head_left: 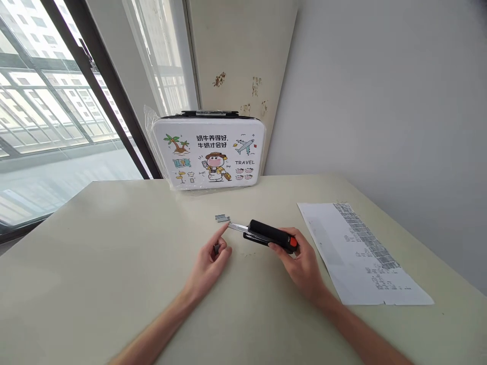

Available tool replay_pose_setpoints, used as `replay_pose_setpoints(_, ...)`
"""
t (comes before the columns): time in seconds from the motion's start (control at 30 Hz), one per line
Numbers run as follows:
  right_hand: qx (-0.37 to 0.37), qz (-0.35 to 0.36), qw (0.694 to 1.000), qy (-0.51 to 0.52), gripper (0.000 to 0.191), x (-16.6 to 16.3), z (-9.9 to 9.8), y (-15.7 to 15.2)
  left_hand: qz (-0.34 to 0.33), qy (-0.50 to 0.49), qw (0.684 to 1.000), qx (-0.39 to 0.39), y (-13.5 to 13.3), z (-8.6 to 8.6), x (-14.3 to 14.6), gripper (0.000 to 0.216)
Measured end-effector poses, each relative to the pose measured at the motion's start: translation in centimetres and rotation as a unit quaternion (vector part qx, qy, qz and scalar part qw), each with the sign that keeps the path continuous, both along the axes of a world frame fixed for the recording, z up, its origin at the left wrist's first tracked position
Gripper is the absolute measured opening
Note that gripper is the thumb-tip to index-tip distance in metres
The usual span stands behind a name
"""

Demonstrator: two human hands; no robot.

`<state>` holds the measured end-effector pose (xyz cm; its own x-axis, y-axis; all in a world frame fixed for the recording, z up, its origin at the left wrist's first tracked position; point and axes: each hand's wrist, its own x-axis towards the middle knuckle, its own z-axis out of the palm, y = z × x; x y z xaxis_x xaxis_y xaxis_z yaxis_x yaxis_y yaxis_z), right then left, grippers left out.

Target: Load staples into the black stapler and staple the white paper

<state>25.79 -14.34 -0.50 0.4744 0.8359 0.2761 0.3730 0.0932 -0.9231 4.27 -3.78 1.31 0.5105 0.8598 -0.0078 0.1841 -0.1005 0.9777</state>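
A black stapler [269, 234] with a red button at its rear end is in my right hand [304, 263], fingers wrapped around that end. Its metal staple tray [239, 227] sticks out of the front toward the left. The index finger of my left hand [209, 258] is stretched to the tray's tip and appears to touch it. Curled in that hand's other fingers is a small dark grey piece [216, 248], mostly hidden; it may be a strip of staples. Just beyond the fingertip, a few grey staple strips [222, 218] lie on the table.
A printed paper sheet [342, 253] lies on the table [95, 284] to the right. At the back stands a white cartoon case [213, 152], partly wrapped in clear plastic. Tiny loose bits [249, 254] dot the tabletop below the stapler. A wall rises on the right, a window on the left.
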Motion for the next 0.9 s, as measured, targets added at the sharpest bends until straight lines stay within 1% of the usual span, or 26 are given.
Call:
replay_pose_setpoints(0.07,-0.024,-0.001,0.999,0.043,0.036,0.2,0.2,0.1,0.021,0.007,1.0,0.011,0.3,0.0,0.0,0.062)
replay_pose_setpoints(0.13,-0.038,0.007,0.997,0.072,0.04,0.3,0.3,0.1,0.023,0.01,1.0,0.019,0.4,-0.1,0.0,0.06)
replay_pose_setpoints(0.27,-0.051,0.012,0.994,0.099,0.042,0.4,0.5,0.2,0.009,0.007,1.0,0.027,0.2,-0.2,0.0,0.057)
replay_pose_setpoints(0.33,-0.057,0.016,0.992,0.111,0.042,0.5,0.6,0.2,0.012,0.007,0.999,0.033,0.3,-0.3,0.0,0.055)
replay_pose_setpoints(0.4,-0.059,0.026,0.991,0.12,0.041,0.6,0.8,0.2,0.032,0.006,0.999,0.039,0.5,-0.2,0.0,0.052)
replay_pose_setpoints(0.5,-0.061,0.055,0.988,0.131,0.04,0.6,1.0,0.2,0.079,0.009,0.996,0.041,1.1,0.1,-0.1,0.048)
replay_pose_setpoints(0.6,-0.066,0.075,0.985,0.14,0.039,0.5,1.1,0.2,0.101,0.013,0.994,0.031,1.6,0.5,-0.2,0.049)
replay_pose_setpoints(0.7,-0.069,0.081,0.983,0.153,0.038,0.6,0.9,0.2,0.1,0.021,0.994,0.027,1.7,0.5,-0.3,0.051)
replay_pose_setpoints(0.8,-0.068,0.096,0.975,0.187,0.039,0.8,0.6,0.3,0.087,0.03,0.995,0.026,1.4,0.2,-0.1,0.052)
replay_pose_setpoints(0.9,-0.063,0.131,0.952,0.27,0.038,1.2,0.4,0.3,0.082,0.037,0.996,0.022,1.3,-0.2,0.0,0.053)
